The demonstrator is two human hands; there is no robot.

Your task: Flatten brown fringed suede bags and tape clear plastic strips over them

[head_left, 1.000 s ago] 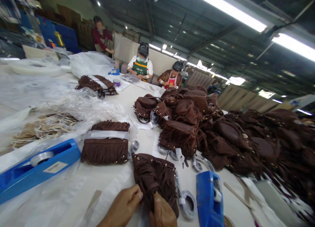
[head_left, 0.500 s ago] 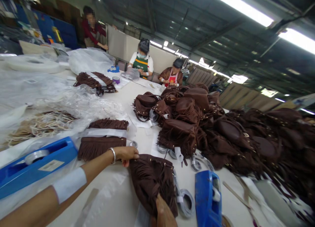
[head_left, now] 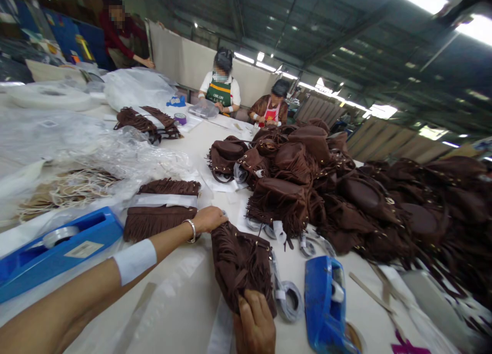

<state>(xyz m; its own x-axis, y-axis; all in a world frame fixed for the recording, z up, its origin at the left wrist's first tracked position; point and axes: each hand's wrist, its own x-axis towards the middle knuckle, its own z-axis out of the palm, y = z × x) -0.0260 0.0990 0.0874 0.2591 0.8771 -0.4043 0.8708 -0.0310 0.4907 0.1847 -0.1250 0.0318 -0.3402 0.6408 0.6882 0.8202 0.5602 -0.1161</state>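
Note:
A dark brown fringed bag (head_left: 244,262) lies on the table in front of me, its fringes hanging in loose strands. At its upper left corner, my left hand (head_left: 207,220) has its fingers closed on the edge. My right hand (head_left: 255,320) pinches the fringe at the bag's lower edge, fingers bent. Touching the bag's right side is a coiled grey strap (head_left: 289,302) wrapped with a white band. Left of the bag lies a flat fringed brown piece (head_left: 161,223) with a white paper band across it.
Blue tape dispensers stand at left (head_left: 61,254) and right (head_left: 325,297). A large heap of brown bags (head_left: 295,190) covers the right side. Clear plastic (head_left: 146,157) and tan tags with white strings (head_left: 69,187) lie left. Co-workers (head_left: 221,90) are across the table.
My left hand has moved slightly right and up with the bag's corner. My right hand now shows more fully, its fingers bent on the lower fringe. The view has shifted a little.

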